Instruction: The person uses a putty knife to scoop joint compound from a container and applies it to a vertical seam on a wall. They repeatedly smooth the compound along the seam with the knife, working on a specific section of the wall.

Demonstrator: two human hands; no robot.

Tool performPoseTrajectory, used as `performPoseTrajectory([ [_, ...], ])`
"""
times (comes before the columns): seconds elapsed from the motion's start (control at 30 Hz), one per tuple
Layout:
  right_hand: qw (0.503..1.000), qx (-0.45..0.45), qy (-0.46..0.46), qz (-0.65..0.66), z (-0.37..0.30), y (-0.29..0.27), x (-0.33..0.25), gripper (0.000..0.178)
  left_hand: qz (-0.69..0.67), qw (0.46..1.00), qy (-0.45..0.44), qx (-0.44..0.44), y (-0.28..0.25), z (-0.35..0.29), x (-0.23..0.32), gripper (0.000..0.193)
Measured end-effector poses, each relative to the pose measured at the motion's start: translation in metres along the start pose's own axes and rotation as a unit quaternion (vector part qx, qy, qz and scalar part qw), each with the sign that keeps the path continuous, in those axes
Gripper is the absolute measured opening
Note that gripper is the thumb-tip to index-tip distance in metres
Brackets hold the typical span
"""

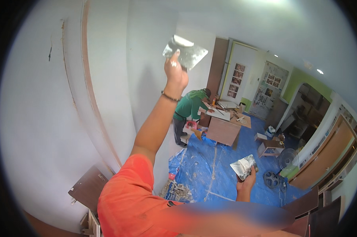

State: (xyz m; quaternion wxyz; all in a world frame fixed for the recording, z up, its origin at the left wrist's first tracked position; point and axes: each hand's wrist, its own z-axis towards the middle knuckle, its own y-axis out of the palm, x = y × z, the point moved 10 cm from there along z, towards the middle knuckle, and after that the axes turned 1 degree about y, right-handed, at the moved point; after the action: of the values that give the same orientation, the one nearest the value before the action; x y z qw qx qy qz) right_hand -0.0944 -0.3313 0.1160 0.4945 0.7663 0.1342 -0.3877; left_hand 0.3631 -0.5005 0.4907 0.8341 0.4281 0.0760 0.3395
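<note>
My left hand (176, 72) is raised high on an outstretched arm, closed on a flat metal putty scraper (192, 54). Its thumb presses on the blade's face, and a pale patch, maybe putty or glare, shows along the upper edge. White smears mark the hand. Lower and to the right, my right hand (247, 180) grips a second metal putty scraper (241, 166) from below. A whitish layer, seemingly putty, covers part of that blade. The fingers beneath both blades are partly hidden. Beside the raised arm stands a pale wall (107, 59).
A co-worker in a green top (190, 103) bends over a table (223, 131) bearing boards and tools. Blue plastic sheeting (202, 158) covers the floor, with debris (179, 192) near the wall. Right of it are a fan (288, 158), a black reel (270, 179) and a small wooden stand (270, 149).
</note>
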Motion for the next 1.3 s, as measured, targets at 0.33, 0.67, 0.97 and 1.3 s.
performPoseTrajectory([
  [0.33, 0.999, -0.005, -0.045, 0.007, -0.011, 0.023, -0.015, 0.046, -0.099, 0.995, 0.009, 0.021, 0.122, 0.199, -0.091, 0.027],
  [0.67, 0.989, 0.077, -0.114, 0.047, -0.03, 0.009, -0.029, 0.044, -0.063, 0.995, -0.036, 0.065, 0.157, 0.26, -0.161, 0.021],
  [0.97, 0.981, 0.12, -0.125, 0.088, -0.028, -0.008, -0.027, 0.044, -0.071, 0.997, 0.016, -0.014, 0.158, 0.233, -0.156, 0.02],
  [1.3, 0.983, 0.103, -0.114, 0.103, -0.022, -0.009, -0.019, 0.046, -0.074, 0.982, -0.17, -0.021, 0.164, 0.288, -0.218, 0.018],
])
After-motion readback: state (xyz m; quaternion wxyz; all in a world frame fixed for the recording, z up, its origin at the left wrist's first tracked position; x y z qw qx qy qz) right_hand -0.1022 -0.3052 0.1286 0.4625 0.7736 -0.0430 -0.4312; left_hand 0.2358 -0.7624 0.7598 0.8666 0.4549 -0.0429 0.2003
